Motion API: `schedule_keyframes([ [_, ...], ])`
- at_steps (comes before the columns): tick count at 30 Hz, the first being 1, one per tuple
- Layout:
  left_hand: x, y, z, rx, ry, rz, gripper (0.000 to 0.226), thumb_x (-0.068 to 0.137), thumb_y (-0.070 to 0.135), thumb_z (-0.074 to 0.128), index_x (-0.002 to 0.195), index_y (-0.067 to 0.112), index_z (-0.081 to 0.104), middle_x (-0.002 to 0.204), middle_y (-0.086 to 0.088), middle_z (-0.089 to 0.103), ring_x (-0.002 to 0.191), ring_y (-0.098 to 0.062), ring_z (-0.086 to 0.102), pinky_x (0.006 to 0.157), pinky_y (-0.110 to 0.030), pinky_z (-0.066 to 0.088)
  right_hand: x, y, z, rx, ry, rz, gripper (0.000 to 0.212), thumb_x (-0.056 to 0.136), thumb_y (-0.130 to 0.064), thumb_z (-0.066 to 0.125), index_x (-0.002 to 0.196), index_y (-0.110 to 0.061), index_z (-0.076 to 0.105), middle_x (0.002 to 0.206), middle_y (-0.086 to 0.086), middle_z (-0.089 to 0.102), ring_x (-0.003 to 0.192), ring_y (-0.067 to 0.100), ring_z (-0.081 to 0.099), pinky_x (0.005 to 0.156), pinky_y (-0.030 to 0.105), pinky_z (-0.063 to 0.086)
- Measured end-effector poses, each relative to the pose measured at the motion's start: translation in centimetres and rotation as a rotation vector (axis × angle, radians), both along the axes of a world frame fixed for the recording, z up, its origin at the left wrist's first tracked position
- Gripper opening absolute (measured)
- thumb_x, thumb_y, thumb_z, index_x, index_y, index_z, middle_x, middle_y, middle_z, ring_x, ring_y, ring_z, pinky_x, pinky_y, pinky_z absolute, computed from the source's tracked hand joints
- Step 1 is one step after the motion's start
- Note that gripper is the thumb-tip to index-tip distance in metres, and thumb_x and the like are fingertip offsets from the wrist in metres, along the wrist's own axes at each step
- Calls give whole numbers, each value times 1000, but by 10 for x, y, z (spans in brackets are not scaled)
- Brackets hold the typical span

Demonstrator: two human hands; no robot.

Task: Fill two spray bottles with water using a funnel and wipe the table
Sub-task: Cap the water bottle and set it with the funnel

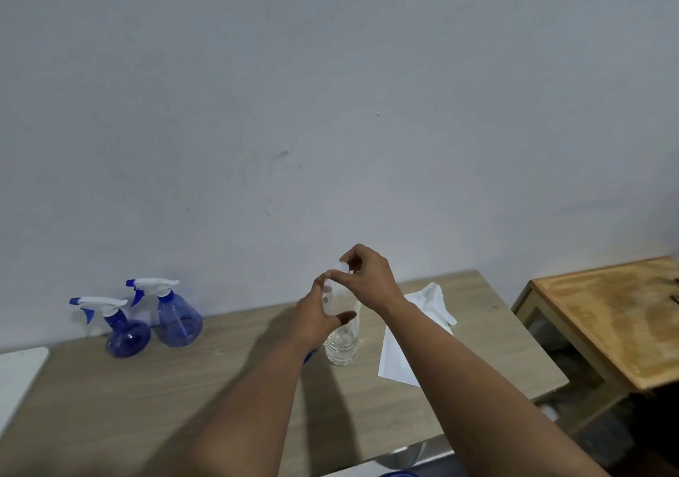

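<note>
A clear plastic water bottle (342,344) stands upright near the middle of the wooden table (147,395). My left hand (319,315) wraps around its upper body. Above it, my right hand (363,278) pinches the white cap (343,266) at the bottle's top. Two blue spray bottles with white trigger heads stand at the back left, one (126,333) in front and one (179,320) behind it to the right. A white cloth (400,355) lies flat on the table just right of the water bottle. A bit of something blue (309,356) peeks out under my left wrist.
A pale wall rises behind the table. A white object (18,373) sits at the table's left edge. To the right stands a separate lower wooden table (617,315), with a gap of dark floor between.
</note>
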State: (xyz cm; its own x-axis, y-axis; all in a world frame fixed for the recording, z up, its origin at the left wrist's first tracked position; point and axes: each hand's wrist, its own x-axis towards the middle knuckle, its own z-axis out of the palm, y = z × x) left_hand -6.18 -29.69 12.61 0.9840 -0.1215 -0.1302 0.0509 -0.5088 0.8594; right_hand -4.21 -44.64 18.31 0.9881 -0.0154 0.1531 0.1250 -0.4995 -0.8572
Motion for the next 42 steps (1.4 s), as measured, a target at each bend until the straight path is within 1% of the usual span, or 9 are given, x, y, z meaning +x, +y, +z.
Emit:
schedule_keyframes([
  [4, -2, 3, -1, 16, -13, -1, 98, 71, 52, 85, 148, 44, 26, 144, 12, 51, 132, -8, 50, 99, -28, 42, -6, -2, -8, -25, -3, 101, 29, 93, -31, 77, 121, -23, 72, 115, -2, 64, 95, 1, 59, 89, 21, 45],
  [10, -4, -1, 0, 28, -21, -18, 94, 70, 54, 85, 145, 46, 28, 144, 15, 51, 133, -9, 49, 95, -27, 42, -5, 1, -14, 84, -10, -43, 34, 80, -37, 89, 92, -24, 60, 89, -8, 59, 78, 7, 54, 72, 19, 44],
  [15, -5, 4, -1, 29, -34, 6, 97, 66, 60, 84, 144, 49, 28, 137, 17, 54, 126, -7, 54, 100, -35, 48, -9, 1, -18, 149, 31, 81, 28, 94, -30, 76, 122, -24, 72, 120, -5, 66, 108, 3, 64, 102, 29, 53],
  [19, -6, 2, -1, 50, -27, 13, 102, 61, 67, 82, 144, 50, 25, 136, 19, 54, 126, -8, 55, 104, -42, 49, -10, 1, -17, 181, 21, 40, 18, 91, -31, 79, 102, -22, 69, 104, -4, 74, 100, 12, 70, 88, 25, 54],
  [25, -8, 0, -4, 75, -52, 21, 106, 57, 77, 76, 145, 48, 25, 142, 18, 53, 130, -7, 54, 103, -41, 50, -18, 9, -19, 159, -31, -45, 21, 90, -33, 80, 103, -23, 67, 98, -13, 71, 95, 1, 67, 78, 10, 46],
  [29, -8, 0, -3, 42, -57, 5, 97, 64, 64, 81, 142, 50, 27, 140, 18, 54, 127, -7, 55, 103, -40, 50, -24, 17, -30, 167, -113, -92, 22, 91, -31, 78, 106, -26, 63, 102, -14, 68, 99, -1, 64, 80, 8, 46],
  [32, -6, 5, -1, 40, -49, -16, 102, 64, 56, 86, 145, 53, 24, 140, 20, 54, 127, -7, 54, 102, -35, 49, -23, 20, -42, 121, -110, -75, 30, 95, -39, 73, 120, -28, 59, 114, -14, 65, 109, 2, 61, 89, 16, 46],
  [36, -5, 27, -19, 246, -6, -39, 119, 66, 50, 88, 157, 37, 13, 155, 4, 43, 136, -18, 48, 109, -35, 42, -24, 23, -57, 132, -29, -72, 56, 93, -53, 73, 139, -29, 51, 134, -13, 58, 122, 8, 58, 100, 30, 51],
  [42, -8, 63, -73, 486, 71, -30, 113, 67, 50, 85, 158, 23, 24, 157, -1, 37, 138, -23, 44, 105, -33, 41, -29, 19, -79, 108, 58, -72, 94, 72, -50, 92, 147, -38, 38, 134, -16, 55, 121, -1, 55, 85, 5, 40],
])
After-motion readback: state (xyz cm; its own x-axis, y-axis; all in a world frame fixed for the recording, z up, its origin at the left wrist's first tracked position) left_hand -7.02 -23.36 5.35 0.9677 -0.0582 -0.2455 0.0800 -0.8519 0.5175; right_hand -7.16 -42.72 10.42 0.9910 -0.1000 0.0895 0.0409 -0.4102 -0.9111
